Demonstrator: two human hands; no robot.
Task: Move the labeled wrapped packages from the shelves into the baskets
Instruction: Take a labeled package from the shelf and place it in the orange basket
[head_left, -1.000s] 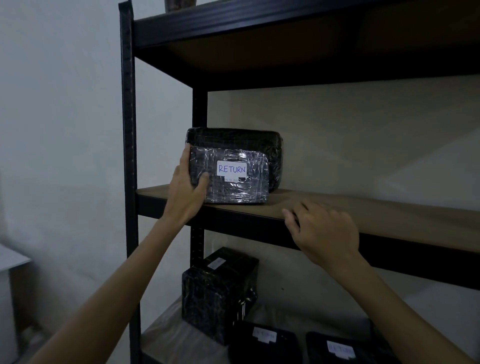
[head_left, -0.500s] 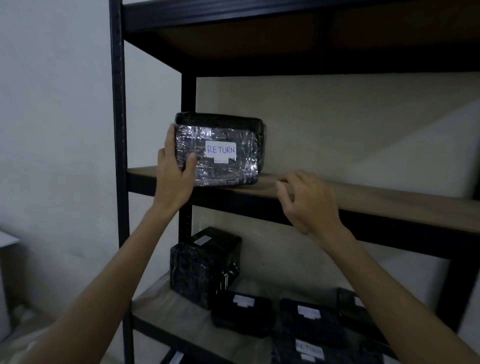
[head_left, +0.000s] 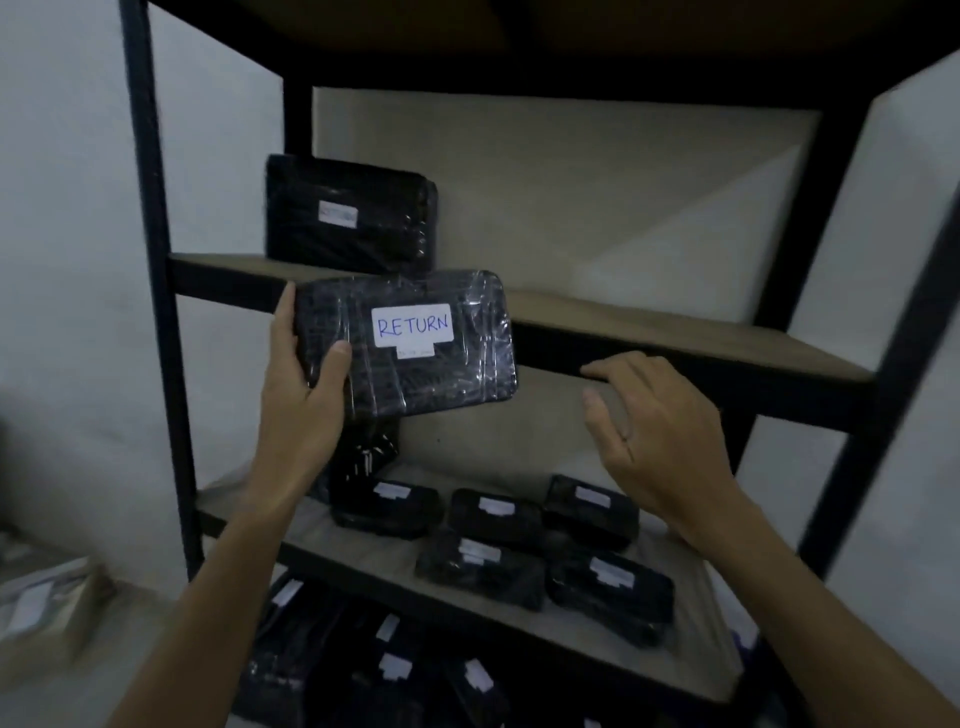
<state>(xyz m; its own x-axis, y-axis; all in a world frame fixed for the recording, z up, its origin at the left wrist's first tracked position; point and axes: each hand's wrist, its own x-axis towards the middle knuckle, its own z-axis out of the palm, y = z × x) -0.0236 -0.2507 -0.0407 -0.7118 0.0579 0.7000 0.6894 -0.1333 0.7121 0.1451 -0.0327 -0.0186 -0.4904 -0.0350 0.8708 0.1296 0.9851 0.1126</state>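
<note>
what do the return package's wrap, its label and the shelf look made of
Held package: seems glossy clear plastic film over something black; it glints and wrinkles.
Label: apparently matte white paper, with handwritten ink.
Shelf board: looks like bare tan wood or fibreboard, flat and dull.
Frame: probably black painted metal, thin posts.

Dim, flat light; motion blur, bowed wide-angle edges.

Glossy, crinkled plastic wrap on black package (head_left: 415, 345), white paper label (head_left: 412, 326); matt wooden shelf board (head_left: 649, 327)
</note>
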